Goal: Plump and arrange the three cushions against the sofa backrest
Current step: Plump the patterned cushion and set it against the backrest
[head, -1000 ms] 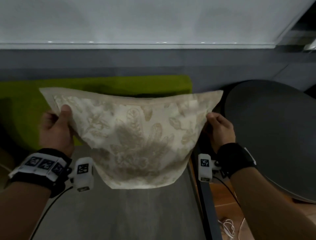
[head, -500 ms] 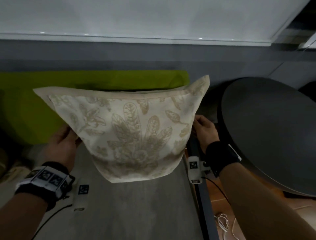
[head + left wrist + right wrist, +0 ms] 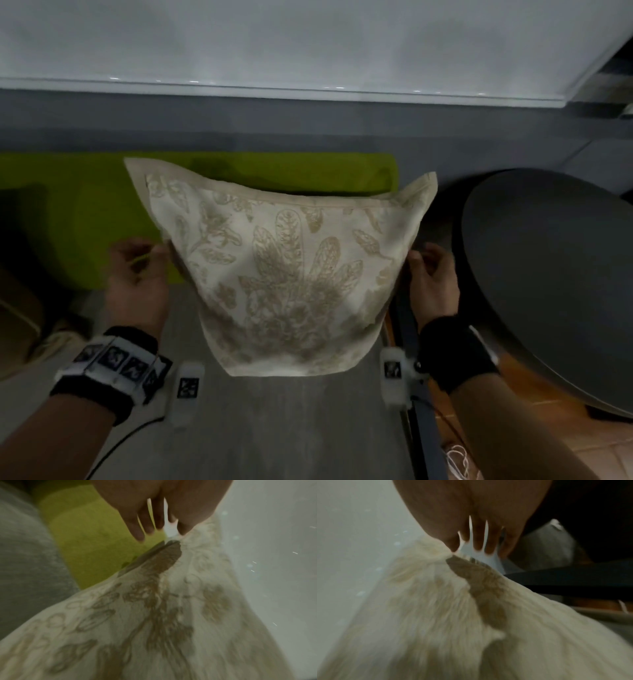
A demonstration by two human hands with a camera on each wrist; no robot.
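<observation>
A cream cushion with a tan leaf pattern [image 3: 291,274] stands upright on the grey sofa seat [image 3: 274,428], in front of a lime-green cushion [image 3: 85,205] that lies along the backrest [image 3: 308,130]. My left hand [image 3: 154,253] is at its left side and my right hand [image 3: 424,260] at its right side. In the left wrist view the fingers [image 3: 140,531] are straight and spread, and the thumb touches the cream cushion [image 3: 154,615]. The right wrist view shows straight fingers [image 3: 481,545] too, with the thumb against the cushion's [image 3: 453,615] edge. A beige cushion [image 3: 20,308] shows partly at far left.
A round dark tabletop [image 3: 548,274] stands close to the sofa's right end. The sofa's dark frame edge [image 3: 421,428] runs along the seat. Beyond it are a wooden floor [image 3: 513,428] and a white cable [image 3: 459,462]. A pale wall rises behind the backrest.
Both hands have let go of the cream cushion's upper corners and dropped to its sides. The cushion has shifted right and its top edge now sags in the middle.
</observation>
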